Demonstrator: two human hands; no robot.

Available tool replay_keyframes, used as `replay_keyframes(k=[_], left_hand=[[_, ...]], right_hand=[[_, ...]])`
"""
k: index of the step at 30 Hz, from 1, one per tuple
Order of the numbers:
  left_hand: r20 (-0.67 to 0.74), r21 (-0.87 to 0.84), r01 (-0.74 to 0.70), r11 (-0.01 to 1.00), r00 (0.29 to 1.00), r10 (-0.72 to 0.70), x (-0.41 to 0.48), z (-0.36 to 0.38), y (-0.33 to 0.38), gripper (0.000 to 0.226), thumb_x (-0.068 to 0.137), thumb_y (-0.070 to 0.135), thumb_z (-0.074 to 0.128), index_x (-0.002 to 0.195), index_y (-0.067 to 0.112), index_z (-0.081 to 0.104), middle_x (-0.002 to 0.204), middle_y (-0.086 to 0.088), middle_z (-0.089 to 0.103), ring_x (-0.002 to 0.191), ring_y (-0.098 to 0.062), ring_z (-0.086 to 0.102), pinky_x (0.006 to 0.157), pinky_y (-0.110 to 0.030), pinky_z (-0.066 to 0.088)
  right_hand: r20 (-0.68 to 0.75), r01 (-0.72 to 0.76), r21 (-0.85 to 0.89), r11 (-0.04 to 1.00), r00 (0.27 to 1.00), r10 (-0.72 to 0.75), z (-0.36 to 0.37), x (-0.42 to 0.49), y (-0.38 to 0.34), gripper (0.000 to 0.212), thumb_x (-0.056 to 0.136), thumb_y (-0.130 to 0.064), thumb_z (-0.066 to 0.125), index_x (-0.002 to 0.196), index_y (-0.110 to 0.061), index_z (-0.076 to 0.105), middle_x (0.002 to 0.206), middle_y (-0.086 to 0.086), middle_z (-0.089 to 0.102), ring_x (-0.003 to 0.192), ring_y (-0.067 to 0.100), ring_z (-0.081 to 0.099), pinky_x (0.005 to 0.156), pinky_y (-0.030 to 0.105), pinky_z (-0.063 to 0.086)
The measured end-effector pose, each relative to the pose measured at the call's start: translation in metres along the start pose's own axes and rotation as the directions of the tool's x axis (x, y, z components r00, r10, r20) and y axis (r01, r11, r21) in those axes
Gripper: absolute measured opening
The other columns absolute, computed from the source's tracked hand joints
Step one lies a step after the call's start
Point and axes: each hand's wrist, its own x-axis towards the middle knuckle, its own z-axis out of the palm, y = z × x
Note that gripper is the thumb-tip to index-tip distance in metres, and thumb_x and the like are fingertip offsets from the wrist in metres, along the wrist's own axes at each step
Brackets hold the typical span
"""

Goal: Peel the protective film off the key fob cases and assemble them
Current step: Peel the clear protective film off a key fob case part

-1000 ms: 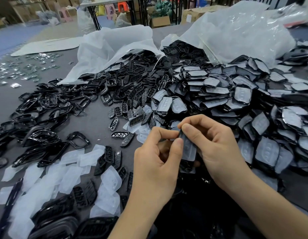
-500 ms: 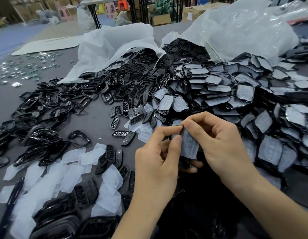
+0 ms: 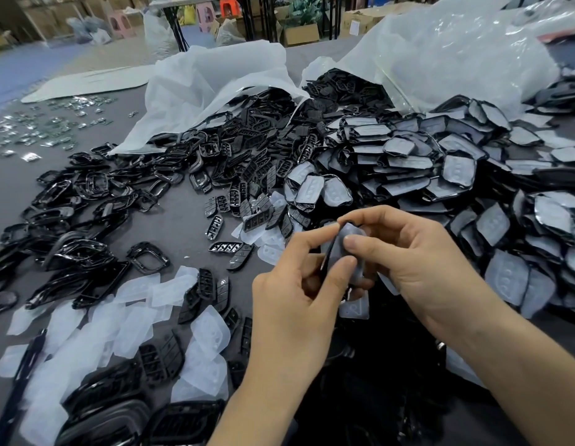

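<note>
My left hand [image 3: 299,294] grips a black key fob case [image 3: 328,259] edge-on between thumb and fingers. A grey translucent protective film [image 3: 345,254] covers the case's face. My right hand [image 3: 418,262] pinches that film at its upper part with thumb and forefinger. The case's lower end is hidden behind my fingers. A large heap of film-covered cases [image 3: 440,175] fills the right side of the grey table [image 3: 180,226]. Bare black button plates [image 3: 247,175] and black frames [image 3: 86,201] lie to the left.
Peeled films [image 3: 128,320] are strewn at the lower left among black parts. Two white plastic bags [image 3: 215,85] spill parts at the back. Small shiny metal pieces [image 3: 38,130] lie far left. Cardboard boxes and stools stand beyond the table.
Both hands have stayed together over the same spot. The film now bulges away from the case near the top, and my right thumb sits lower on it.
</note>
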Motion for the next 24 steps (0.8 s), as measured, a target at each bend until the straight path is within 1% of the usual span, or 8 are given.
replay_keyframes(k=[3,5,8,12,17,20,23,24], left_hand=[[-0.005,-0.001,-0.015,1.000,1.000,0.015,-0.0001,0.0009,-0.0025,0.024,0.087,0.024,0.061,0.104,0.041,0.062,0.085,0.003,0.075,0.074,-0.018,0.074,0.070,-0.035,0.060],[-0.010,0.022,-0.030,0.999,0.999,0.030,0.0000,0.0003,-0.0031,0.026,0.088,0.023,0.060,0.106,0.041,0.061,0.086,0.004,0.075,0.075,-0.017,0.074,0.070,-0.035,0.060],[-0.006,0.064,-0.053,0.997,0.999,0.054,0.0003,0.0005,-0.0041,0.024,0.090,0.028,0.059,0.111,0.039,0.060,0.088,0.007,0.075,0.076,-0.015,0.074,0.072,-0.040,0.060],[-0.026,0.088,-0.073,0.993,0.997,0.075,-0.0003,0.0004,-0.0071,0.025,0.088,0.037,0.059,0.113,0.041,0.060,0.086,0.008,0.075,0.079,-0.012,0.073,0.074,-0.046,0.058],[-0.014,0.042,-0.064,0.997,0.998,0.064,0.0002,0.0013,-0.0045,0.027,0.088,0.035,0.061,0.114,0.041,0.060,0.085,0.001,0.074,0.080,-0.016,0.074,0.075,-0.049,0.058],[0.039,0.024,-0.047,0.999,0.998,0.046,0.0013,0.0007,-0.0033,0.034,0.085,0.032,0.064,0.117,0.042,0.060,0.090,0.005,0.075,0.085,-0.013,0.073,0.079,-0.043,0.059],[0.087,0.035,-0.033,0.999,0.996,0.030,0.0011,0.0023,-0.0037,0.043,0.081,0.031,0.064,0.120,0.049,0.058,0.098,0.008,0.074,0.090,-0.016,0.072,0.083,-0.047,0.057],[0.093,0.043,-0.029,0.999,0.995,0.025,0.0009,0.0033,-0.0036,0.046,0.080,0.032,0.064,0.121,0.052,0.056,0.099,0.008,0.074,0.090,-0.021,0.072,0.083,-0.049,0.057]], right_hand=[[0.011,-0.038,0.101,0.994,0.999,0.037,0.0009,-0.0002,-0.0005,0.020,0.058,-0.026,0.074,0.077,-0.021,0.075,0.074,0.003,0.069,0.067,0.014,0.063,0.056,0.024,0.051],[0.022,-0.040,0.146,0.989,0.999,0.037,0.0023,-0.0010,-0.0015,0.018,0.058,-0.030,0.074,0.073,-0.021,0.076,0.071,0.001,0.070,0.063,0.011,0.063,0.051,0.020,0.049],[0.023,-0.035,0.153,0.988,0.999,0.032,0.0035,-0.0014,-0.0022,0.016,0.063,-0.032,0.070,0.071,-0.020,0.075,0.067,0.001,0.068,0.058,0.011,0.062,0.049,0.021,0.049],[0.010,-0.022,0.123,0.992,1.000,0.021,0.0030,-0.0008,-0.0026,0.019,0.062,-0.034,0.070,0.073,-0.019,0.076,0.069,0.001,0.069,0.060,0.014,0.062,0.052,0.025,0.051],[-0.046,-0.031,0.193,0.981,0.998,0.040,0.0039,-0.0027,-0.0060,0.016,0.061,-0.026,0.073,0.073,-0.015,0.071,0.068,0.006,0.069,0.053,0.018,0.062,0.045,0.027,0.050],[-0.151,0.023,0.119,0.993,0.988,-0.004,0.0044,-0.0025,-0.0057,0.014,0.069,-0.018,0.073,0.078,-0.012,0.065,0.065,0.005,0.068,0.053,0.016,0.062,0.046,0.024,0.050],[-0.258,0.103,-0.087,0.991,0.958,-0.122,0.0014,-0.0004,-0.0035,0.013,0.076,-0.009,0.075,0.075,-0.016,0.065,0.064,0.000,0.068,0.057,0.013,0.062,0.053,0.020,0.050],[-0.280,0.133,-0.183,0.974,0.943,-0.181,0.0004,0.0001,-0.0027,0.014,0.077,-0.009,0.076,0.074,-0.019,0.066,0.066,-0.001,0.068,0.059,0.014,0.063,0.057,0.020,0.051]])
